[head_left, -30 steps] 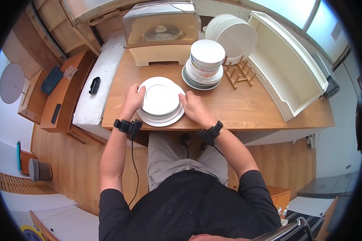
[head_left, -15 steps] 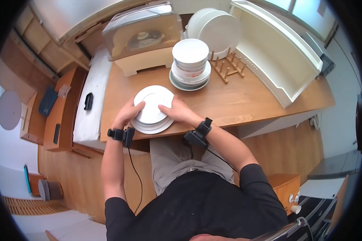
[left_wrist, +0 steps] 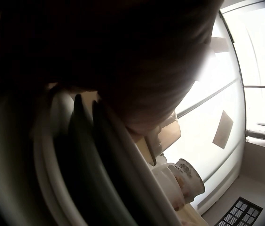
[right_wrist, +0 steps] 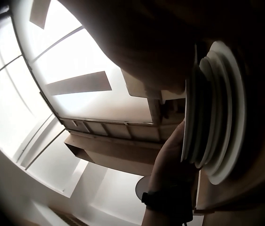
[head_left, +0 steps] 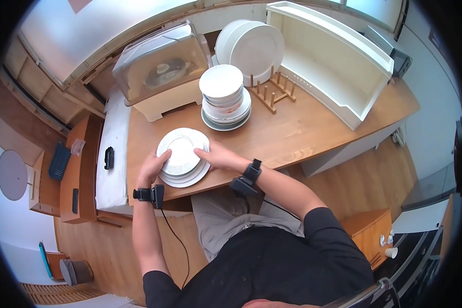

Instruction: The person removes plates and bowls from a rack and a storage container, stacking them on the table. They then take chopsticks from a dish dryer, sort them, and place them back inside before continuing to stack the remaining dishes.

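Note:
A stack of white plates (head_left: 179, 151) stands near the table's front edge, with wider plates (head_left: 184, 180) at the bottom. My left hand (head_left: 151, 166) holds the upper plates at their left side, its thumb on the top plate and its fingers around the rim. From the right, my right hand (head_left: 219, 156) grips them the same way, thumb on top. In the left wrist view, plate edges (left_wrist: 137, 165) stand out with dark gaps between them, under the shadowed hand. In the right wrist view the stacked plate rims (right_wrist: 226, 113) overlap, with my left hand (right_wrist: 170, 153) at the far side.
Behind the plates is a stack of white bowls (head_left: 222, 82) on more dishes. Further back are large upright plates (head_left: 256, 51), a wooden peg rack (head_left: 274, 96), a long cream bin (head_left: 339, 61) and a clear-lidded dish box (head_left: 154, 77). A small black object (head_left: 109, 158) lies on the white ledge.
Both thumbs have moved from the plates' sides inward onto the top plate, the fingers now around the rims. The head view has turned, so the table scene sits lower and further left.

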### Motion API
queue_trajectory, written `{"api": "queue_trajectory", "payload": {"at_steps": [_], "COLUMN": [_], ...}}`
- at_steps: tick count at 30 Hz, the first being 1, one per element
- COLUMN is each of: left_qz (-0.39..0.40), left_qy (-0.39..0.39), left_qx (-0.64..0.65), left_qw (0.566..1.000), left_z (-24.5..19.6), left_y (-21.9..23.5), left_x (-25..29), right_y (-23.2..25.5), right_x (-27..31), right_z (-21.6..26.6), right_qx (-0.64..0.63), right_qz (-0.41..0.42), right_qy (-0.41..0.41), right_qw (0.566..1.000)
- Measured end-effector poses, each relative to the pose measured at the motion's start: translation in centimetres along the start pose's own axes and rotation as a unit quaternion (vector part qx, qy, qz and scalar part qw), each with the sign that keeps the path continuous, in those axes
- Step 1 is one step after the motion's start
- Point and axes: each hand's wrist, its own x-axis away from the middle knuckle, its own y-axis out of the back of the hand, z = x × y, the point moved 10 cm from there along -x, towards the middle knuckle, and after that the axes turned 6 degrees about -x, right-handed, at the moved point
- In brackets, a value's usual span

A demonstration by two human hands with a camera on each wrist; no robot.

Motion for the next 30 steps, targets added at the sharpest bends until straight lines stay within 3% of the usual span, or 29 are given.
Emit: {"api": "queue_trajectory", "payload": {"at_steps": [1, 4, 7, 13, 17, 21, 24, 28, 30], "left_qz": [-0.008, -0.018, -0.014, -0.013, -0.010, -0.008, 0.001, -0.003, -0.010], "left_qy": [-0.001, 0.004, 0.008, 0.007, 0.010, 0.021, 0.010, 0.021, 0.030], "left_qx": [0.002, 0.003, 0.005, 0.013, 0.017, -0.018, -0.041, -0.065, -0.069], "left_qw": [1.000, 1.000, 1.000, 1.000, 1.000, 1.000, 0.999, 0.998, 0.997], "left_z": [-0.1, 0.2, 0.7, 1.3, 0.5, 0.2, -0.2, 0.1, 0.3], "left_y": [0.1, 0.1, 0.3, 0.7, 0.4, -0.2, -1.1, -1.2, -0.9], "left_x": [0.1, 0.3, -0.1, -0.4, 0.0, 0.4, 1.2, 1.8, 2.0], "right_y": [0.4, 2.1, 5.0, 8.7, 7.2, 2.7, -0.2, -0.6, -0.2], "right_x": [0.5, 1.8, 4.0, 6.0, 6.0, 4.1, 4.1, 3.4, 3.5], "right_z": [0.0, -1.4, -1.3, -3.4, -3.5, -4.0, -3.0, -2.4, -3.3], "right_qx": [-0.043, 0.050, 0.026, -0.144, -0.201, -0.247, -0.210, -0.189, -0.179], "right_qz": [-0.021, 0.017, -0.004, -0.016, -0.022, 0.043, 0.065, 0.053, 0.052], "right_qy": [0.020, -0.047, -0.109, -0.146, -0.143, -0.142, -0.162, -0.095, -0.127], "right_qw": [0.999, 0.998, 0.994, 0.979, 0.969, 0.958, 0.962, 0.976, 0.974]}}
